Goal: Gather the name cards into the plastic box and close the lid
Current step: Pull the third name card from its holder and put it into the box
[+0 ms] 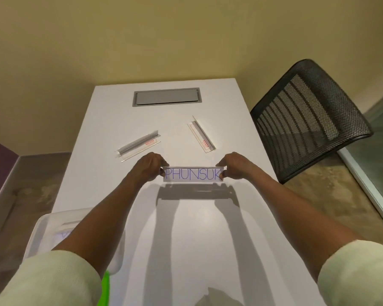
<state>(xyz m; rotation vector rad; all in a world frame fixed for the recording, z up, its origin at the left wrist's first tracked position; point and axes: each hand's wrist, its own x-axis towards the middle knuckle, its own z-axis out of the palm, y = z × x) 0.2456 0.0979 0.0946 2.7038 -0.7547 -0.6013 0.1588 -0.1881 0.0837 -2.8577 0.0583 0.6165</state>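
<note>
A clear name card holder [192,174] with blue lettering on white paper is held above the white table [186,228]. My left hand [152,165] pinches its left end and my right hand [234,165] pinches its right end. Two more clear name card holders lie flat farther back, one [138,145] at the left and one [201,136] at the right. The translucent plastic box [53,230] stands at the near left, partly hidden by my left forearm, with a card faintly showing inside. A green part [105,288] shows by the box's near edge.
A grey cable hatch [166,97] is set into the far end of the table. A black mesh chair [310,118] stands at the table's right side. The table's left edge drops to the floor beside the box.
</note>
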